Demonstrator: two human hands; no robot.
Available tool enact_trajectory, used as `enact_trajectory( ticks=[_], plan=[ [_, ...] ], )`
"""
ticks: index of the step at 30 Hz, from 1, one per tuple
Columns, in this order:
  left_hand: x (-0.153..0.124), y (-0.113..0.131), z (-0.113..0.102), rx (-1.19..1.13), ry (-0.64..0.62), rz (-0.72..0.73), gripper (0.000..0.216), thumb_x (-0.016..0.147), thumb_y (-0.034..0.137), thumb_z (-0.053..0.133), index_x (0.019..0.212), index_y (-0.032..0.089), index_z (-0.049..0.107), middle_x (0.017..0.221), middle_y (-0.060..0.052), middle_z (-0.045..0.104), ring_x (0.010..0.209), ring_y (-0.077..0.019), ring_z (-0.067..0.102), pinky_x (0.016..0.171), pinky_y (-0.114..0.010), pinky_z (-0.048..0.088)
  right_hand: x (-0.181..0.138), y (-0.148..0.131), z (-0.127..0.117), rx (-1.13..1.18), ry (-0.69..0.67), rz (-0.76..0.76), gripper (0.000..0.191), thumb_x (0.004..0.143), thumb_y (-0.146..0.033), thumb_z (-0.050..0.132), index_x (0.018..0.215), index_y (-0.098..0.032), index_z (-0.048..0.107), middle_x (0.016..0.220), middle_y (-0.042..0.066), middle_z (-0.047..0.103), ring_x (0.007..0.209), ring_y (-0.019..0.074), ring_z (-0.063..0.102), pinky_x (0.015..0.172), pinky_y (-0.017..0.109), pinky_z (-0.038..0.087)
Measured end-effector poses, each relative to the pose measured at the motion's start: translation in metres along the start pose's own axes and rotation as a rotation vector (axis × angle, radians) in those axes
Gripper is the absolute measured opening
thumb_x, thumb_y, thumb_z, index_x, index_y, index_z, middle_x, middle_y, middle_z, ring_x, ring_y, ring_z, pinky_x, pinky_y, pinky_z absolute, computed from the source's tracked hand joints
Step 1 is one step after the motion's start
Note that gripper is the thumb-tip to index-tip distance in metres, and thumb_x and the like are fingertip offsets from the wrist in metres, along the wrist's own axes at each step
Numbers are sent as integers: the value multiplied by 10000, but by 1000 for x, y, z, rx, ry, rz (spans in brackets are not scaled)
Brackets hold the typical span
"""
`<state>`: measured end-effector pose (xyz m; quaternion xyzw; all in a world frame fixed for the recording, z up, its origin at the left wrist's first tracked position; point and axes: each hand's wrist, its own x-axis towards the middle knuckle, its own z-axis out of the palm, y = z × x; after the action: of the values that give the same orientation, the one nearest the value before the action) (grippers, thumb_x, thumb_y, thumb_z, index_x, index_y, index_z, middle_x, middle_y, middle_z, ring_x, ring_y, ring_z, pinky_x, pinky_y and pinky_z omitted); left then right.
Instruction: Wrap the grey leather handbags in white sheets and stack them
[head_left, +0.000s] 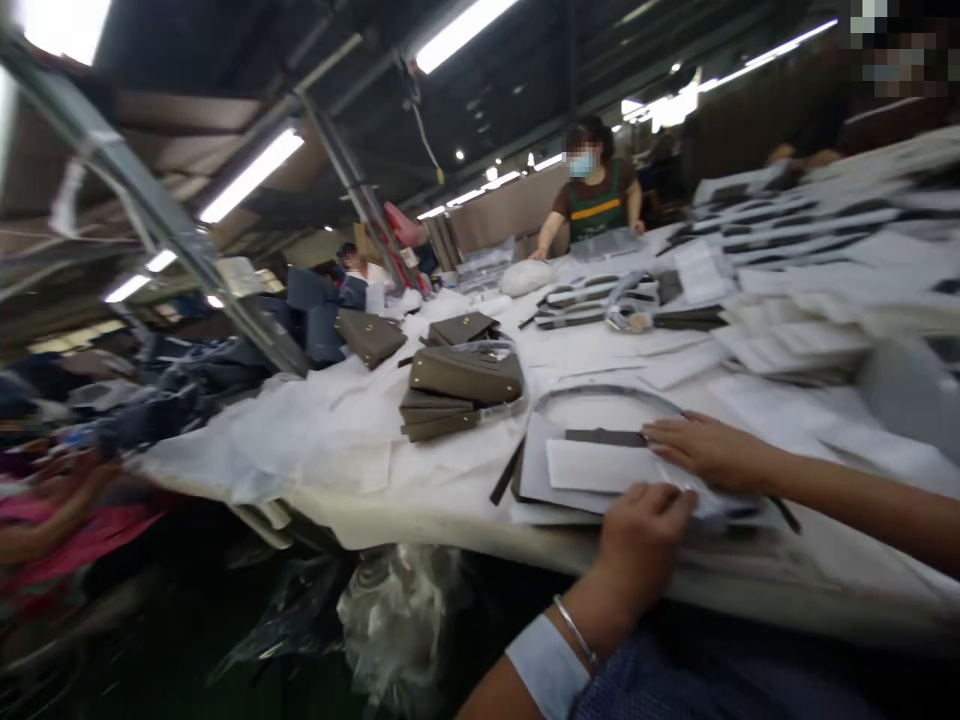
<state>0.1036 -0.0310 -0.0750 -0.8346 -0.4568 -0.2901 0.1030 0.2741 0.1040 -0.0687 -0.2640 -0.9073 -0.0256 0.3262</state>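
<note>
My left hand [643, 540] rests with curled fingers on the near edge of a stack of white paper sheets and dark strips [592, 468] at the table's front edge. A bracelet shows on that wrist. My right hand [701, 447] lies flat on the right side of the same stack, fingers stretched out and touching a dark strip [604, 437]. A curved grey strap [600, 397] lies just behind the stack.
Olive-brown bags [463, 385] are stacked to the left on the white-covered table [315, 440]. More bag parts and white sheets [795, 290] cover the right side. A masked person [592, 190] works at the far end. Plastic wrap [397, 610] hangs below the edge.
</note>
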Motion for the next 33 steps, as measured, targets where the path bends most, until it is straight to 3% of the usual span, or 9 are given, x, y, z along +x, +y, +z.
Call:
enact_trajectory(
  ticks=[3,9,14,18,21,24,28,30,33],
  plan=[
    [5,1,-2,-104,-30,-53,252,982,214,501,1201,191,623,1113,-54,693,989,-209,630,889,-333,572,-4,-15,-28,17,-207,85,367,994,-328,413,1165,-212,716,1195,103,721,1126,266,665,1007,498,488],
    [0,-8,-28,-130,-146,78,346,968,180,502,1310,139,536,1323,-91,622,1250,-191,549,1121,-346,432,-63,-65,-41,-26,-232,29,621,887,-338,619,1478,-232,462,1464,87,533,1354,289,491,1126,505,409],
    [-8,-39,-60,200,-258,132,647,911,263,642,1491,177,368,1563,-123,398,1482,-281,287,1201,-514,294,-67,-39,-44,-101,-225,-5,589,869,-116,509,1445,-238,497,1462,74,533,1334,263,516,1110,492,417],
    [-11,-62,-66,290,-318,154,707,878,257,691,1491,114,370,1563,-138,390,1458,-299,335,1190,-475,329,-66,-24,-55,-143,-218,56,546,892,-101,463,1414,-248,525,1449,63,549,1314,253,538,1129,517,376],
    [-17,-73,-55,264,-297,146,595,916,236,639,1463,136,427,1527,-114,451,1402,-283,435,1147,-452,401,-71,-46,-60,-118,-163,110,444,937,-130,457,1350,-232,582,1405,75,592,1293,263,555,1120,510,391],
    [-28,-81,-41,207,-224,117,489,971,204,540,1449,152,451,1491,-100,498,1367,-243,486,1126,-420,435,-77,-84,-57,60,-88,308,304,975,-236,469,1212,-225,659,1247,93,694,1160,262,641,1014,449,503],
    [-37,-86,-32,140,-146,96,493,990,169,483,1479,176,416,1483,-85,508,1367,-224,486,1129,-403,439,-76,-118,-38,547,-121,808,263,939,-394,543,1132,-231,616,1065,82,739,885,242,725,800,422,600],
    [-38,-87,-32,118,-121,103,532,983,161,494,1502,203,386,1483,-80,510,1364,-228,490,1123,-400,447,-70,-124,-27,831,-63,1007,268,886,-412,604,1087,-237,577,1070,78,730,920,244,725,822,435,601],
    [-38,-86,-32,103,-69,124,587,974,156,504,1529,255,340,1487,-70,508,1346,-237,511,1106,-402,464,-59,-130,-14,1094,147,1144,312,784,-379,716,1009,-245,548,1106,69,705,1107,258,668,994,471,524]
  ],
)
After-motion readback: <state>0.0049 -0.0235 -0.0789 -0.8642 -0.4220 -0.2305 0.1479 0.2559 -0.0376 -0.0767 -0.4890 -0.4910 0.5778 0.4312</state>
